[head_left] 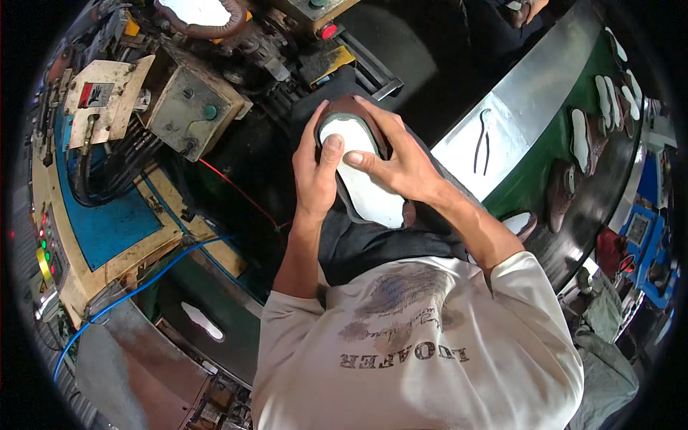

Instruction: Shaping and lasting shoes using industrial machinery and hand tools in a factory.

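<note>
A: Centre: shoe point(362, 168), sole side up, white insole facing the camera, dark upper wrapped round its rim; held over the lap, against a dark apron point(373, 247). Stage of work?

B: Judged midway; upper already pulled over the insole edge at the toe; heel end partly hidden by the right wrist, so fit there not readable; no outsole on yet; pressing and smoothing apparently in hand.

A: Left hand point(315, 168)?

B: Closed round the left flank of the shoe; thumb laid flat on the insole near the toe; fingers curled under, out of sight; forearm rising straight from the lower edge.

A: Right hand point(401, 165)?

B: Gripping the shoe from the right; fingers spread over the toe rim; thumb pressed on the insole, tip just beside the left thumb; wrist bent inward, elbow out to the right.

A: Surroundings?

B: Upper left: machine point(186, 100) with a green button and a red button point(329, 31); blue hose point(143, 283) trailing below; a second lasted shoe point(204, 14) clamped at the top edge. Right: curved conveyor point(516, 107) carrying more shoes point(584, 140), soles up, well apart from the hands; thin pincers point(481, 140) lying on its metal rim.
</note>
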A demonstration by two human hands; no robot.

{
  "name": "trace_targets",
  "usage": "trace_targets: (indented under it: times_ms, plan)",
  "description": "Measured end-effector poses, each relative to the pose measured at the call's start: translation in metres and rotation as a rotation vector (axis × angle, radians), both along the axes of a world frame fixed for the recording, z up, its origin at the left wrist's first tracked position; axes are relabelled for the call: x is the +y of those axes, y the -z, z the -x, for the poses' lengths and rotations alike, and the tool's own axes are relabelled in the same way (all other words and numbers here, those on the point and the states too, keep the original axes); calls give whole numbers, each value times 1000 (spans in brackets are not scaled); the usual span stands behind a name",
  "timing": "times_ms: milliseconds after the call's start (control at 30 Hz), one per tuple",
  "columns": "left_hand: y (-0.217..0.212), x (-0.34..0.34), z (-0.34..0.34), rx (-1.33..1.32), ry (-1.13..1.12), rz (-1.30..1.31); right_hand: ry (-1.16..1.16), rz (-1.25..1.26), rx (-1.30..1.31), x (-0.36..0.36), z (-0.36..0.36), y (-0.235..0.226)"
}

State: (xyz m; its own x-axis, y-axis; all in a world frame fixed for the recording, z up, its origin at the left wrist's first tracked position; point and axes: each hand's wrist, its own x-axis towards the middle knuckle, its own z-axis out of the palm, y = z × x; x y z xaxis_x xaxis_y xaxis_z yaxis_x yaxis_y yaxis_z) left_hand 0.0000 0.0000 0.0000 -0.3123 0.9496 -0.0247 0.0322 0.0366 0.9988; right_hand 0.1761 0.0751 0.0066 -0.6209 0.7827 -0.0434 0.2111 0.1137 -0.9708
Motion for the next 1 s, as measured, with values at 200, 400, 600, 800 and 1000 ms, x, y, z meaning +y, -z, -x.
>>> trace_targets:
  times_ms: [200, 400, 600, 800, 1000]
  plan:
    - [16, -1, -9, 112, -127, -102, 65, -202, 75, -7, 4, 12]
    - [12, 6, -2, 164, -118, -134, 129, -319, 74, -12, 10, 15]
    - [-7, 12, 37, 201, 222, -14, 84, -325, 36, -12, 6, 17]
    - [-5, 15, 35, 162, 192, -10, -30, -107, 87, -2, -1, 15]
    - [3, 20, 30, 161, 185, -4, 21, -259, -21, -8, 4, 23]
